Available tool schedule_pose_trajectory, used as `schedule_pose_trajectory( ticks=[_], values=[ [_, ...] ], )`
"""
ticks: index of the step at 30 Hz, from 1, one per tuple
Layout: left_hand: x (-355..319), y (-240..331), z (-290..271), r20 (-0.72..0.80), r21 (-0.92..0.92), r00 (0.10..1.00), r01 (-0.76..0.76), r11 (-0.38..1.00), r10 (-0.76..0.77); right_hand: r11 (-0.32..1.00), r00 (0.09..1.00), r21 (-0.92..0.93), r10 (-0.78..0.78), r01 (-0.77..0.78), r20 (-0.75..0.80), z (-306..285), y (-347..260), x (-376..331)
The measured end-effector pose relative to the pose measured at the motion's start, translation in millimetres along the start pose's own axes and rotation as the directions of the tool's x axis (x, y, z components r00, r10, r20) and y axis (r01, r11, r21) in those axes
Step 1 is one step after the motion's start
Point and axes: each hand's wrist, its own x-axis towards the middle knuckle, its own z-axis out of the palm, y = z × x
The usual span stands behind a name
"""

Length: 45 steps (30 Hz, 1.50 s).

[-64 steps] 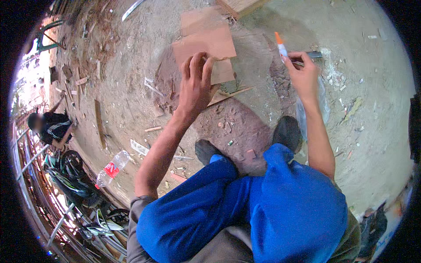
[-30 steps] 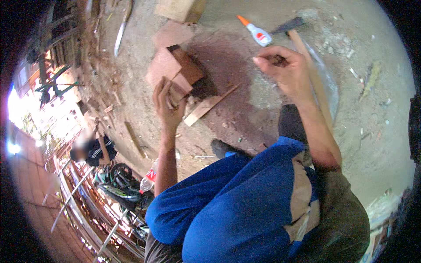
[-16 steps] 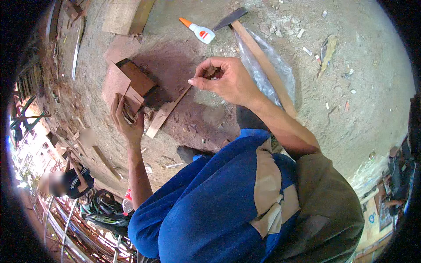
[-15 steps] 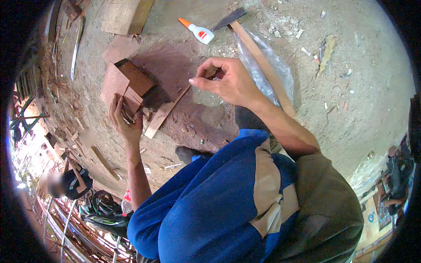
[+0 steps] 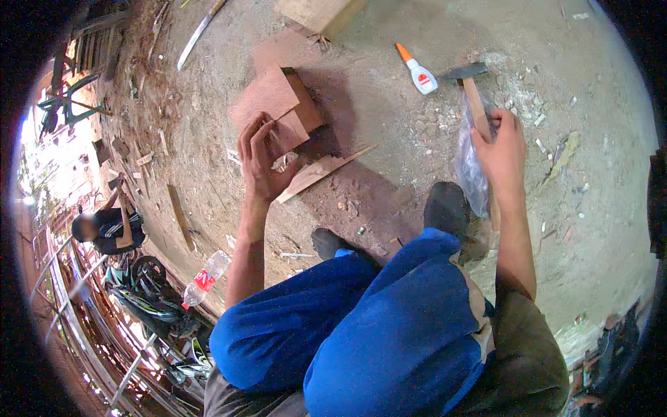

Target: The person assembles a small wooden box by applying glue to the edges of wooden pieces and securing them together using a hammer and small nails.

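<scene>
A small brown wooden box (image 5: 306, 104), made of thin boards, sits on the dirt floor left of centre. My left hand (image 5: 264, 160) curls its fingers over the near end of it, the thumb lower down; the exact grip is partly hidden. Beside that thumb lies a pointed thin strip of wood (image 5: 323, 170). To the right, my right hand (image 5: 504, 153) has its fingers around the handle of a hammer (image 5: 475, 104), whose dark head lies on the floor. Under the handle is a crumpled clear plastic bag (image 5: 471, 174). A white glue bottle (image 5: 422, 78) with an orange cap lies between box and hammer.
A pale wooden block (image 5: 323, 14) and a brown board (image 5: 281, 48) lie beyond the box. A long blade-like strip (image 5: 198, 35) is at far left. Nearer on the left are a plastic bottle (image 5: 207, 278), a motorbike (image 5: 149, 299) and another person (image 5: 111, 226).
My right hand has moved from above the wood strip to the hammer's handle, its pinch changed to a grip. My left hand stays at the box. The whole view has shifted.
</scene>
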Motion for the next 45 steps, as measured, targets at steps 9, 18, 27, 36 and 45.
schedule_pose_trajectory(
  ticks=[9, 18, 27, 36, 45],
  values=[
    [6.7, 25.4, -4.4, 0.076, 0.095, 0.992, 0.097, 0.991, -0.104, 0.98, 0.972, -0.2, -0.072, 0.027, -0.222, -34.5, 34.0, 26.6],
    [5.6, 25.2, 11.0, 0.029, 0.125, 0.998, 0.045, 0.991, -0.049, 0.939, 0.947, -0.192, -0.307, 0.285, -0.096, -26.5, 67.7, -31.8],
    [0.2, 22.1, 11.0, -0.025, 0.139, 0.999, 0.043, 0.989, -0.04, 0.932, 0.927, -0.047, -0.352, 0.36, 0.127, -62.2, 28.0, -27.7],
    [-1.3, 28.5, 8.9, -0.032, 0.137, 0.998, 0.066, 0.988, -0.063, 0.995, 0.971, -0.055, -0.063, 0.077, 0.231, -40.5, 16.5, -10.9],
    [-3.0, 27.9, 24.5, -0.073, 0.093, 0.994, 0.082, 0.992, -0.075, 0.997, 0.946, -0.053, 0.075, -0.061, 0.315, -30.9, 39.9, -20.2]
  ],
)
